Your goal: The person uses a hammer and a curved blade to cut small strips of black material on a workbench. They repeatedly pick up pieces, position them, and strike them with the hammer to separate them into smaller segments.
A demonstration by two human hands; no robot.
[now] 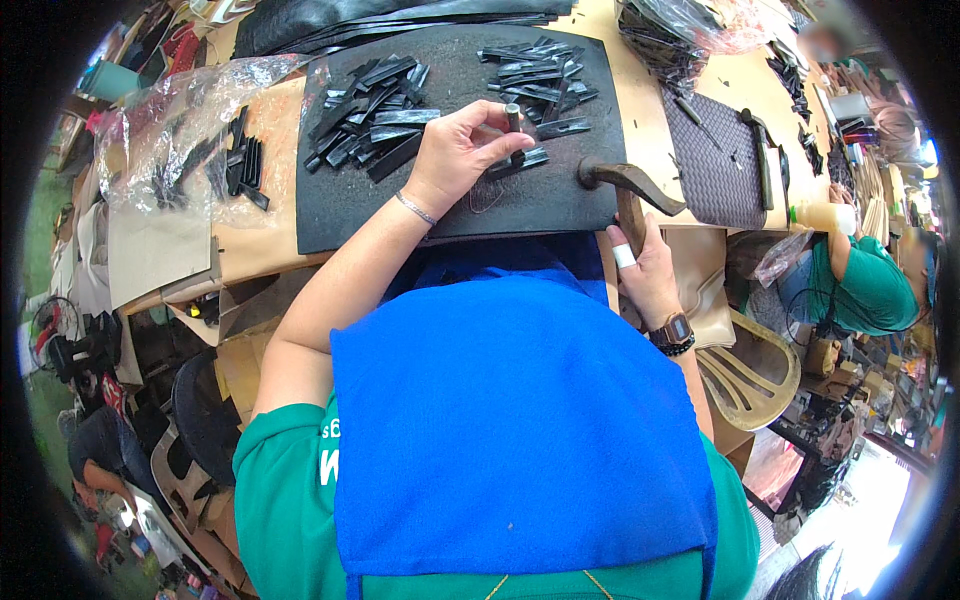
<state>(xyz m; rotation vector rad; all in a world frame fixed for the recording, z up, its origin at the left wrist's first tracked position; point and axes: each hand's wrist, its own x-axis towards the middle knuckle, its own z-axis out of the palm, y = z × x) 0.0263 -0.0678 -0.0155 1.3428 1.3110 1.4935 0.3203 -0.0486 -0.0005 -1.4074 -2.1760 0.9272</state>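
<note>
My left hand (460, 150) is closed in a pinch round a short upright metal punch (513, 118), over the black mat (440, 212). A short black strip (537, 156) lies on the mat just below its fingers. My right hand (645, 265), one finger wrapped in white tape, grips the handle of a hammer (632, 180) at the mat's right front corner. The hammer's curved head is above the mat's edge. On the mat beyond my left hand lie a left pile of folded black strips (375, 105) and a right pile of black strips (540, 75).
Clear plastic sheeting (150, 120) and several black strips (245, 165) are at the left. To the right are a dark textured pad (710, 165), a second hammer (765, 150) and a bundle in plastic (670, 40). Another person (865, 275) in green sits beyond a chair (760, 375).
</note>
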